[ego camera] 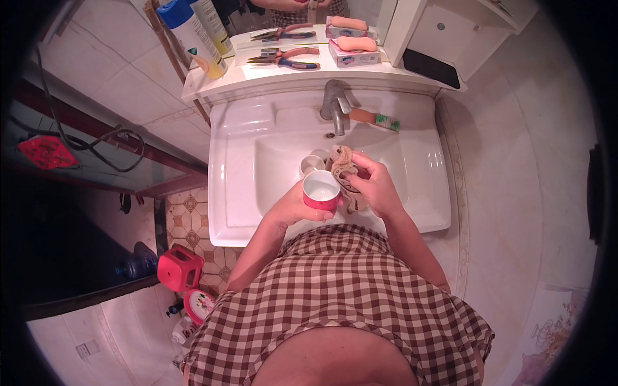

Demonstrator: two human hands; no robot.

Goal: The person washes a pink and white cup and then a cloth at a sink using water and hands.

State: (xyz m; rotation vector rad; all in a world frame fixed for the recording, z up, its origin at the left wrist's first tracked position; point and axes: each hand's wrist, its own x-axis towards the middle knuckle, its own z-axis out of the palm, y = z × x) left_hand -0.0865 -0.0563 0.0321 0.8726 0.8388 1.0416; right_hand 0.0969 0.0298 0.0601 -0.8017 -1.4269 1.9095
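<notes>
My left hand holds a red cup with a white inside upright over the front of the white washbasin. In my right hand is a bunched brown patterned cloth, close beside the cup's right side; its lower end hangs down. A second, pale cup stands in the basin just behind the red one, partly hidden by it. Some of the basin behind the cloth is covered from view.
A metal faucet rises at the basin's back, with a brush lying beside it. On the shelf are pliers, pink soap on a box, a spray can and a dark phone-like slab. A red stool stands at lower left.
</notes>
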